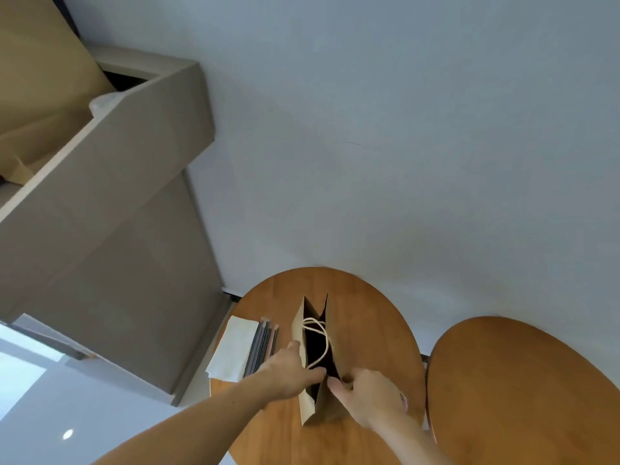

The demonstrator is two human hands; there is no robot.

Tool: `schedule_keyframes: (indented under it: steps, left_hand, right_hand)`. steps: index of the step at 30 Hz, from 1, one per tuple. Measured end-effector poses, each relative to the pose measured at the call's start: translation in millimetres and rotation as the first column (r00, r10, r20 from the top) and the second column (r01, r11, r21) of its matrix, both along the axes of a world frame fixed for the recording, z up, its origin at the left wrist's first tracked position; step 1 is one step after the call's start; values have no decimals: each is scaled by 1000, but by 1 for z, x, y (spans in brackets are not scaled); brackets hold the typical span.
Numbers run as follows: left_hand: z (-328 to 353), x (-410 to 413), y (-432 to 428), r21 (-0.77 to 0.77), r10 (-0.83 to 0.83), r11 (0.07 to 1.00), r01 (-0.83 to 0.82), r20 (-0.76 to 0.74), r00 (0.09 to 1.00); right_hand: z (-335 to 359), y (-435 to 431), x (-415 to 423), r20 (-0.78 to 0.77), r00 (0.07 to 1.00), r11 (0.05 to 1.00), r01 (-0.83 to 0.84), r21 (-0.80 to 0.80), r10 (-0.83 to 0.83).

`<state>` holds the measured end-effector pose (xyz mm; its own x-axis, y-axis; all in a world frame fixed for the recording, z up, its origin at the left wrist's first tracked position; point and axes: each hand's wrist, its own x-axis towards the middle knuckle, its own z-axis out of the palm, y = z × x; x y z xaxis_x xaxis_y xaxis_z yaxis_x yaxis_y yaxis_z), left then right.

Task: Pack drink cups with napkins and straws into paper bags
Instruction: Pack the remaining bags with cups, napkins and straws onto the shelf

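Observation:
A brown paper bag [322, 402] stands upright and open on a round wooden table [369, 317], its white cord handle hanging into the dark mouth. My left hand [288, 370] grips the bag's left rim, thumb reaching over the near edge. My right hand [365, 394] pinches the right rim near the front corner. A stack of white napkins [231, 347] lies at the table's left edge, with several dark wrapped straws [265, 344] beside it. No cup is in view.
A second round wooden table [523, 391] stands close on the right. A tall beige cabinet [110, 250] rises at the left against a pale wall. The floor at lower left is light and glossy.

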<state>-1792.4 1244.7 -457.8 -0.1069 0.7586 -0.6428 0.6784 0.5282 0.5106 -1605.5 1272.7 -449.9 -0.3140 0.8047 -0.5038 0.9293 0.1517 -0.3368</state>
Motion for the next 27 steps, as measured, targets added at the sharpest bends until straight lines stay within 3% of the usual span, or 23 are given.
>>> schedule_keyframes:
  steps: [3, 10, 14, 18, 22, 27]
  left_hand:
    - [-6, 7, 4, -4, 21, 1000, -21, -7, 1000]
    - [-13, 17, 28, 22, 141, 990, -139, -189, 972]
    - [-15, 5, 31, -38, 203, 973, -225, -307, 930]
    - [-9, -24, 25, 40, 288, 954, -298, -400, 870]
    - [-12, -28, 27, 71, 366, 930, -362, -289, 884]
    - [-22, -7, 36, -18, 263, 964, -265, -66, 962]
  right_hand:
    - [-1, 16, -1, -30, 999, 1000, 25, -9, -25]
    - [-4, 56, -22, -112, 984, 989, 136, -56, -142]
    - [-7, 73, -14, -27, 989, 989, 145, 28, -144]
    - [-11, 87, 20, 27, 986, 982, 163, 98, -166]
    - [-15, 87, 27, -28, 984, 981, 177, 76, -175]
    - [-23, 77, 15, -124, 982, 985, 131, -115, -145]
